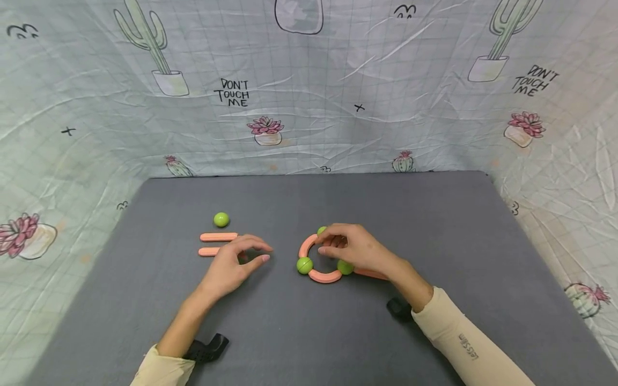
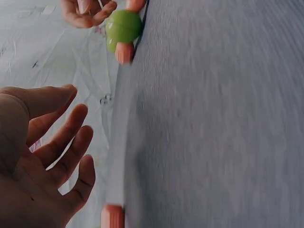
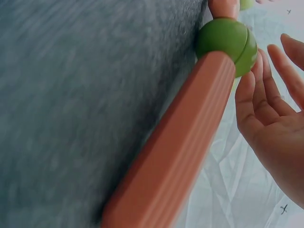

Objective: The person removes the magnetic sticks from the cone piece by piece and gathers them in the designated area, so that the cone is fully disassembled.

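Observation:
Green balls joined by orange pieces form a partial ring on the grey table; the left ball [image 1: 304, 265], the right ball [image 1: 345, 267] and the curved front piece [image 1: 325, 276] show best. A straight orange stick [image 3: 175, 142] runs out from the right ball. Over the ring hovers my right hand [image 1: 357, 246], fingers loosely bent and nothing between them; it hides part of the ring. My left hand [image 1: 234, 268] hangs over the table left of the ring, thumb and fingers apart, holding nothing. Behind it lie two straight orange sticks, the farther stick [image 1: 219, 237] and the nearer stick [image 1: 208, 251], the latter partly covered.
A loose green ball [image 1: 221, 219] sits behind the two sticks. Black straps with cameras are on both wrists. A printed cloth [image 1: 314, 134] with cactus drawings rises behind the grey table [image 1: 309, 343] and along its sides.

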